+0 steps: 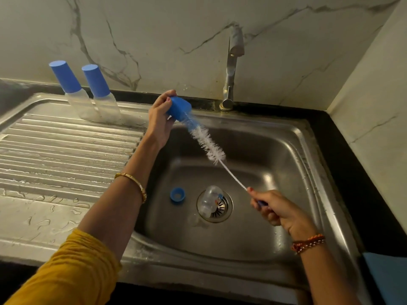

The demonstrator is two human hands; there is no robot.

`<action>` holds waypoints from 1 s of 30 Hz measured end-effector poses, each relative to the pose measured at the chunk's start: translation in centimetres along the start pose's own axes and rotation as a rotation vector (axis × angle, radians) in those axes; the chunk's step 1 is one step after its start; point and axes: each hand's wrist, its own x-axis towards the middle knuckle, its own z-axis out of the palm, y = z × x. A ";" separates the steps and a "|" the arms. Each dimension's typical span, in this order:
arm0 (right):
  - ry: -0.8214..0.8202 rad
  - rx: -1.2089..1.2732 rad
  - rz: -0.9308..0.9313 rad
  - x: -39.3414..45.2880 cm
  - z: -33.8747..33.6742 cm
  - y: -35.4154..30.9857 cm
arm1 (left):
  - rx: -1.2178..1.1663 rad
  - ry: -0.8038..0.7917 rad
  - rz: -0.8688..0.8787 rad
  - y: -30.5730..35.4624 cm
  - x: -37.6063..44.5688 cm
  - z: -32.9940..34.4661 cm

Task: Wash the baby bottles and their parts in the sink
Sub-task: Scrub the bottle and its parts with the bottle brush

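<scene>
My left hand (159,115) grips a blue bottle cap (179,109) above the back left of the steel sink basin (275,150), its open end facing down and right. My right hand (272,209) grips the blue handle of a bottle brush; its white bristles (208,144) stick partly into the cap. A clear bottle body (209,200) lies on the drain. A blue collar ring (177,195) rests on the basin floor to its left. Two capped bottles (72,89) (102,93) stand on the drainboard by the wall.
The tap (231,69) rises behind the basin and no water is seen running. The ribbed drainboard (66,150) on the left is wet with droplets. A marble wall closes off the back and right. Something blue (385,276) shows at the right edge.
</scene>
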 end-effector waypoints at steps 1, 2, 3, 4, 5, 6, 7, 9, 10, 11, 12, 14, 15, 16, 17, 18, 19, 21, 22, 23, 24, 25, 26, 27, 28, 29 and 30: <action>0.086 -0.031 -0.118 0.1 0.1 0.1 | 0.003 0.031 -0.009 0.1 0.1 -0.2; 0.191 -0.086 -0.254 0.0 0.3 0.1 | 0.016 0.066 -0.023 0.2 0.2 -0.4; 0.305 -0.163 -0.390 -0.1 0.4 0.1 | 0.029 0.100 -0.044 0.1 0.3 -0.6; 0.431 -0.279 -0.518 -0.2 0.5 0.1 | 0.044 0.133 -0.075 -0.1 0.4 -0.8; 0.570 -0.420 -0.632 -0.3 0.6 0.1 | 0.061 0.172 -0.113 -0.2 0.5 -0.8; 0.714 -0.551 -0.735 -0.4 0.7 0.1 | 0.092 0.215 -0.151 -0.4 0.6 -0.7; 0.848 -0.646 -0.838 -0.6 0.9 0.0 | 0.137 0.250 -0.182 -0.5 0.7 -0.6; 1.022 -0.729 -1.019 -0.9 1.2 -0.1 | 0.186 0.295 -0.210 -0.8 0.8 -0.3; 1.055 -0.745 -1.062 -1.0 1.4 -0.1 | 0.181 0.312 -0.217 -0.9 0.8 -0.2; 1.046 -0.731 -1.044 -1.2 1.6 -0.2 | 0.175 0.327 -0.214 -0.9 0.7 -0.1; 0.995 -0.686 -0.966 -1.3 1.8 -0.4 | 0.174 0.341 -0.204 -0.8 0.7 -0.1; 0.801 -0.508 -0.739 -1.2 1.9 -0.7 | 0.184 0.351 -0.173 -0.5 0.6 -0.3; 0.648 -0.343 -0.634 -1.2 1.6 -0.9 | 0.180 0.331 -0.159 -0.4 0.6 -0.4; 0.477 -0.142 -0.518 -1.2 1.2 -1.2 | 0.145 0.296 -0.150 -0.2 0.4 -0.5; 0.309 0.041 -0.373 -1.3 0.7 -1.4 | 0.076 0.251 -0.146 0.0 0.2 -0.7; 0.160 0.169 -0.222 -1.3 0.3 -1.6 | -0.020 0.204 -0.144 0.1 -0.1 -0.8; 0.056 0.231 -0.098 -1.3 0.0 -1.7 | -0.118 0.171 -0.137 0.0 -0.3 -0.8; 0.009 0.205 0.008 -1.1 -0.1 -1.3 | -0.170 0.152 -0.105 -0.1 -0.7 -0.6; 0.049 0.165 -0.007 -0.9 0.0 -1.0 | -0.130 0.158 -0.084 -0.2 -0.8 -0.3; 0.112 0.129 -0.070 -0.8 0.3 -0.8 | -0.074 0.177 -0.058 -0.2 -0.8 -0.1; 0.189 0.091 -0.163 -0.7 0.6 -0.7 | -0.025 0.217 -0.038 -0.1 -0.8 0.1; 0.277 0.040 -0.280 -0.7 0.9 -0.6 | 0.003 0.272 -0.033 0.1 -0.7 0.2; 0.390 -0.049 -0.407 -0.7 1.1 -0.5 | 0.011 0.331 -0.038 0.2 -0.5 0.2; 0.522 -0.182 -0.527 -0.7 1.3 -0.4 | 0.007 0.383 -0.043 0.2 -0.3 0.2; 0.652 -0.326 -0.623 -0.7 1.4 -0.3 | 0.010 0.423 -0.048 0.1 -0.1 0.1; 0.771 -0.445 -0.696 -0.8 1.4 -0.2 | 0.032 0.444 -0.055 -0.1 0.1 0.1; 0.873 -0.523 -0.750 -0.8 1.3 -0.2 | 0.064 0.441 -0.062 -0.3 0.1 0.2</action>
